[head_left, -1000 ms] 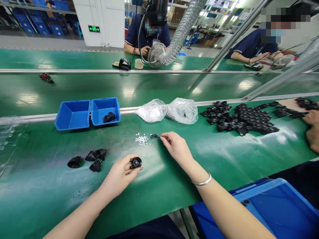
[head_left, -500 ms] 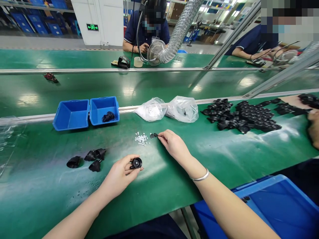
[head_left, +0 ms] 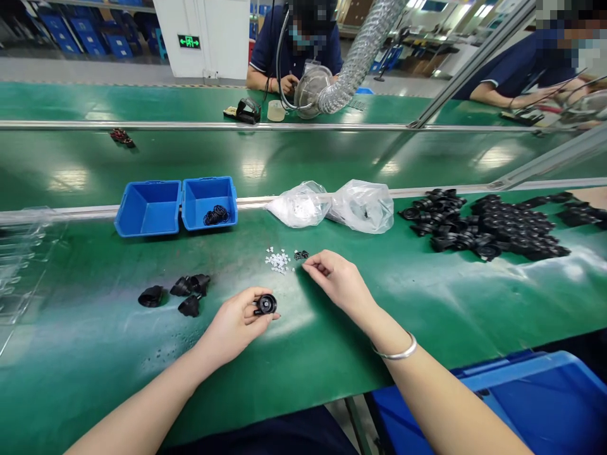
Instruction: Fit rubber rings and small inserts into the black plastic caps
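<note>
My left hand (head_left: 239, 319) is closed around a round black plastic part (head_left: 268, 304), its hollow face turned up with a small light spot at the centre. The thumb and fingertips of my right hand (head_left: 334, 278) are pinched together over the green table; anything between them is too small to make out. Just beyond those fingertips lies a small heap of tiny black rings (head_left: 301, 254). Beside it spreads a pile of little white plastic pieces (head_left: 278, 261). Several black cone-shaped parts (head_left: 190, 286) rest to the left of my left hand.
Two blue bins (head_left: 149, 212) stand at the back left, one with black rings (head_left: 216, 215) in it. Clear plastic bags (head_left: 363, 208) lie behind the piles. Many black parts (head_left: 512, 224) are heaped at right. A blue crate (head_left: 535, 392) sits below the table edge. Co-workers sit opposite.
My right hand has drawn slightly back from the tiny black rings, its fingers still pinched. The left hand keeps its hold on the black part. The whole view has shifted a little.
</note>
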`<state>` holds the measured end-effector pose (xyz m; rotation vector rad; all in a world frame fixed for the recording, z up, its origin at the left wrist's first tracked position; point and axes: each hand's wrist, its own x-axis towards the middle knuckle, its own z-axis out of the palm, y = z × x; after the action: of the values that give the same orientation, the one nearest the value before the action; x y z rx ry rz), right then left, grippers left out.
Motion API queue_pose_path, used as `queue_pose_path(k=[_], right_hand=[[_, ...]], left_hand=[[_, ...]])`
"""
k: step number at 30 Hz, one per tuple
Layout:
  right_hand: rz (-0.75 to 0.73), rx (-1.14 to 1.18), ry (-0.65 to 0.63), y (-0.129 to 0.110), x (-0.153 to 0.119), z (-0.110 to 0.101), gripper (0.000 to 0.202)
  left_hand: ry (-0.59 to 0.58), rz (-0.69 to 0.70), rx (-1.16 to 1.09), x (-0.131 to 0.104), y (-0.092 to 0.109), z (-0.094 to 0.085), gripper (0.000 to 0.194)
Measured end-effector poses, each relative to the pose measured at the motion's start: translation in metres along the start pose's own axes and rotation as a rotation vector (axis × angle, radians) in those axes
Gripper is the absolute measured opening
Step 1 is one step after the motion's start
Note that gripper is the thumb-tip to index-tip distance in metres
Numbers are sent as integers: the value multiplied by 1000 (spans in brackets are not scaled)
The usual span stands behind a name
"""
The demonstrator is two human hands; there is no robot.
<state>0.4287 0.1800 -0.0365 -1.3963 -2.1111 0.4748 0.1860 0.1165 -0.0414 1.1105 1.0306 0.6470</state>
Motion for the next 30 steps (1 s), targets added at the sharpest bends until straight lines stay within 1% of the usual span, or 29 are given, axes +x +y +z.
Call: queue_pose_path(k=[4,6,8,11,15,21,27,30], right_hand=[[-176,230,-67,-35,-11,13,9],[-213,290,-100,-47,-17,22,9],[-230,294,-120,-53,-21,30,10],[-255,234,-140,-55,-24,36,13],[-273,197,-160,-54,-25,34,14],[-323,107,-173,-55,-30,33,15],[-383,45,-190,-58,-37,30,25],[-405,35,-176,-59,-39,31,27]], left_hand=[[6,6,-60,0,3,1,34],[2,24,-70,0,4,2,33],[0,49,-41,0,6,2,31],[2,68,18,-1,7,3,30],[13,61,54,-1,8,3,29],[18,89,25,0,1,3,31],[44,38,-14,1,-1,2,32],[54,36,-53,1,-2,1,31]])
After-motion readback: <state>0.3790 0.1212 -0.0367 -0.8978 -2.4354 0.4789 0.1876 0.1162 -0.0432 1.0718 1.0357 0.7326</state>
